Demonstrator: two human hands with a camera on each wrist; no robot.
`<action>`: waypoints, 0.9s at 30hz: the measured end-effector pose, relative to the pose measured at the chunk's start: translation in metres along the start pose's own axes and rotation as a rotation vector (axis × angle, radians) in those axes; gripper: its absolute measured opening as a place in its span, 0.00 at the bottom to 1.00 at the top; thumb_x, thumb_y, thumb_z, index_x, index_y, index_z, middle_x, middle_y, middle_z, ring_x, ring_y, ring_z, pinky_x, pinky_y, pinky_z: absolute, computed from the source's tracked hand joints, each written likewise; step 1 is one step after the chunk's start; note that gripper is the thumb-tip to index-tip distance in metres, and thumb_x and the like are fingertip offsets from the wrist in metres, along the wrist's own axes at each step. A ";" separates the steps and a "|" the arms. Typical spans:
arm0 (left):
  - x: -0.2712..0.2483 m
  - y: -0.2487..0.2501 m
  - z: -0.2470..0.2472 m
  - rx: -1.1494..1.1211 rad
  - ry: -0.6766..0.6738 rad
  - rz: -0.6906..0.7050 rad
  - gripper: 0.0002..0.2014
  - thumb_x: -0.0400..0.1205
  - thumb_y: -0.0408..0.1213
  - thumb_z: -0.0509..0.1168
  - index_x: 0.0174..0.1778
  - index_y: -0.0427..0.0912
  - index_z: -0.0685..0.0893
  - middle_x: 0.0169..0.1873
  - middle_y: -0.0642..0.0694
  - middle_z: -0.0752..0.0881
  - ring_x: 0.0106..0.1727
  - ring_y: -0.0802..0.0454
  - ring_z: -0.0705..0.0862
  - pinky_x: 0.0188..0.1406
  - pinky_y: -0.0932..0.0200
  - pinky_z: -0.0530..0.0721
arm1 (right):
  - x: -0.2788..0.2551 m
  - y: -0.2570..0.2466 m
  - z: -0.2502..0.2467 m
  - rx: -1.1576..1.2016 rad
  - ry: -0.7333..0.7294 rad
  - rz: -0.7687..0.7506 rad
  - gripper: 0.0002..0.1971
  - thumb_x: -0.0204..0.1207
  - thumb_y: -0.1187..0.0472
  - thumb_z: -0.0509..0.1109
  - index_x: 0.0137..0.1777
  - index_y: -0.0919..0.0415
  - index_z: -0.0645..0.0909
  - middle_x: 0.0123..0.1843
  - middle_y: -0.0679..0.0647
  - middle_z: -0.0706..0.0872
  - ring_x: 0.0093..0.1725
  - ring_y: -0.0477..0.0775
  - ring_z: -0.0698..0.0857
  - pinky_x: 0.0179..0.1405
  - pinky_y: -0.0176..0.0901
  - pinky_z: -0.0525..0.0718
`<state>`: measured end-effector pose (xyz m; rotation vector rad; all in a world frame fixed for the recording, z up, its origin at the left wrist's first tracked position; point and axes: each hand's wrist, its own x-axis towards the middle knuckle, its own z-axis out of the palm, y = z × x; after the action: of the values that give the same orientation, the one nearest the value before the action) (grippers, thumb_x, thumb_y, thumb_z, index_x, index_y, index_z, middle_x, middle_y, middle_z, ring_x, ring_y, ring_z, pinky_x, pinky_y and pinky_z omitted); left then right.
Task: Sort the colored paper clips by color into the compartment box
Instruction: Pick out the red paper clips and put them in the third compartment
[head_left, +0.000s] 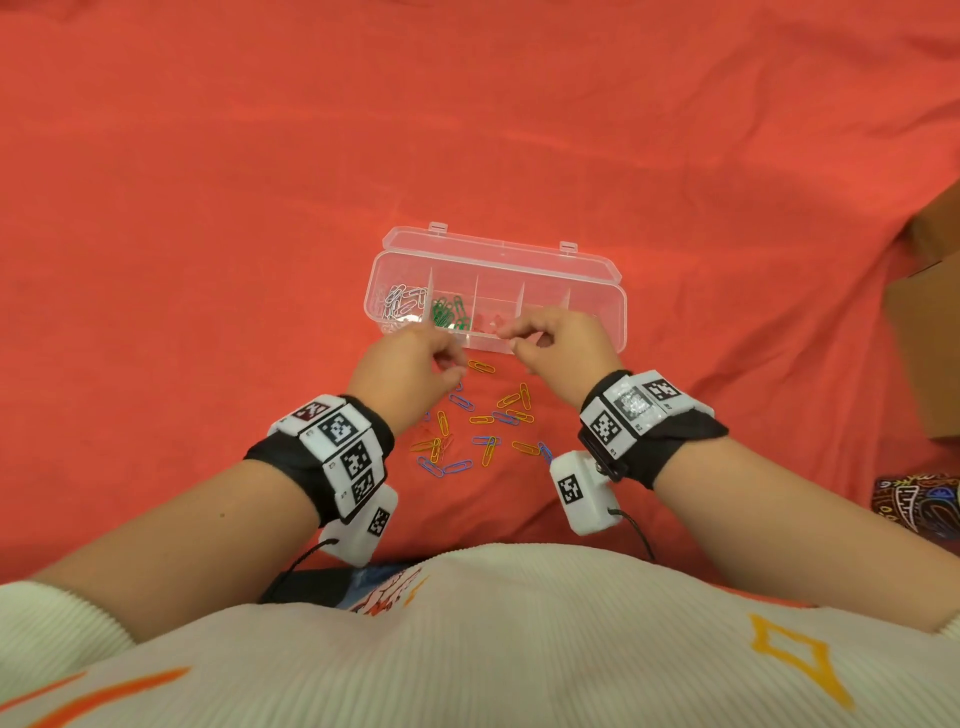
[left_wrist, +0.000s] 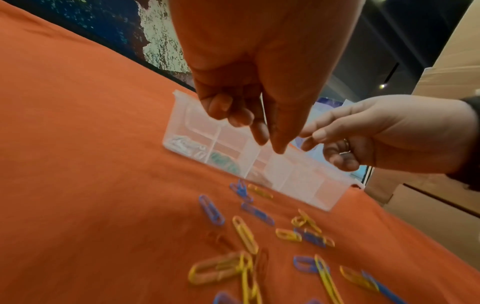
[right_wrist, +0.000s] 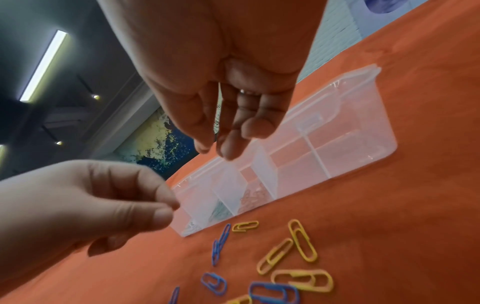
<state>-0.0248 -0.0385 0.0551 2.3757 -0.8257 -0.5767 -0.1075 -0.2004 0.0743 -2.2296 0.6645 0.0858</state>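
Box: the clear compartment box (head_left: 597, 291) lies open at the centre of the head view, its lid folded back, so both hands can drop clips in from above.
Sorted clips: white clips (head_left: 402, 301) fill the leftmost compartment, green clips (head_left: 448, 312) the next, red clips (head_left: 485, 328) the third; the compartments to the right look empty.
Loose clips: the yellow and blue clips (head_left: 480, 431) lie scattered on the orange cloth (head_left: 208, 208) just below the box, probably kept near for short reaches.
Left hand: the left hand (head_left: 410, 371) hovers at the box's near edge, fingers loosely curled; nothing is seen held.
Right hand: the right hand (head_left: 563, 340) hangs over the middle compartments, thumb and forefinger close together; whether they pinch a clip cannot be told.
Writing: only black-and-white square marker patterns on the wrist bands (head_left: 337, 441); no readable words.
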 end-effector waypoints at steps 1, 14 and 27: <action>-0.006 -0.006 0.003 0.016 -0.021 -0.017 0.02 0.72 0.40 0.70 0.39 0.50 0.86 0.37 0.53 0.83 0.38 0.54 0.77 0.40 0.59 0.74 | -0.005 0.003 0.000 0.010 -0.027 -0.011 0.10 0.74 0.63 0.68 0.49 0.51 0.88 0.24 0.39 0.77 0.28 0.43 0.78 0.34 0.35 0.76; -0.037 -0.030 0.038 0.116 -0.218 -0.142 0.06 0.69 0.43 0.72 0.40 0.50 0.84 0.39 0.54 0.79 0.45 0.50 0.83 0.43 0.55 0.80 | -0.036 0.041 0.030 -0.124 -0.351 0.039 0.09 0.72 0.62 0.71 0.52 0.54 0.86 0.40 0.48 0.83 0.37 0.46 0.78 0.43 0.36 0.74; -0.045 -0.052 0.019 -0.063 -0.072 -0.264 0.03 0.72 0.36 0.70 0.36 0.50 0.84 0.30 0.53 0.83 0.40 0.49 0.84 0.43 0.55 0.80 | -0.026 -0.001 0.074 -0.303 -0.428 -0.046 0.15 0.73 0.66 0.64 0.56 0.55 0.85 0.58 0.56 0.85 0.58 0.58 0.83 0.57 0.43 0.78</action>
<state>-0.0454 0.0189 0.0181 2.4344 -0.5169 -0.7865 -0.1188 -0.1359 0.0316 -2.4012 0.3823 0.6587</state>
